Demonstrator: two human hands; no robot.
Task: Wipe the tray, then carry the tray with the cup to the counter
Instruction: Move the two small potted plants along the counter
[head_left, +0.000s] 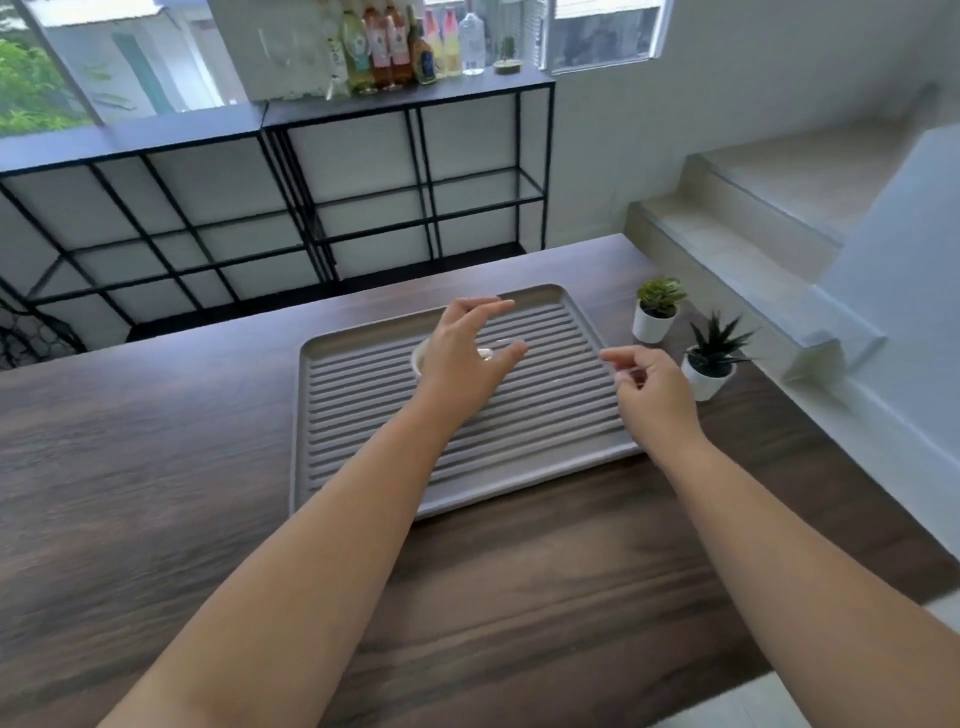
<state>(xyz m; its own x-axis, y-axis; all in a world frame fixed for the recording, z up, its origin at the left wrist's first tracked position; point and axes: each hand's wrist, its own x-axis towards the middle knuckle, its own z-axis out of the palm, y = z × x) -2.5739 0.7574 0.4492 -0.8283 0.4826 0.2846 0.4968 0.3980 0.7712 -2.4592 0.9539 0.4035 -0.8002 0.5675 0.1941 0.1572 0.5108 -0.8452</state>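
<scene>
Here left hand hovers spread over cup on tray; right hand grip loosely curled, empty.

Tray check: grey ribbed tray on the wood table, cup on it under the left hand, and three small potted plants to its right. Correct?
Not quite: the head view shows two potted plants right of the tray, not three. The rest holds: the ribbed grey tray lies on the wood table, and the cup sits on it, mostly hidden under the left hand.

One tray, one cup, two potted plants, two hands
</scene>
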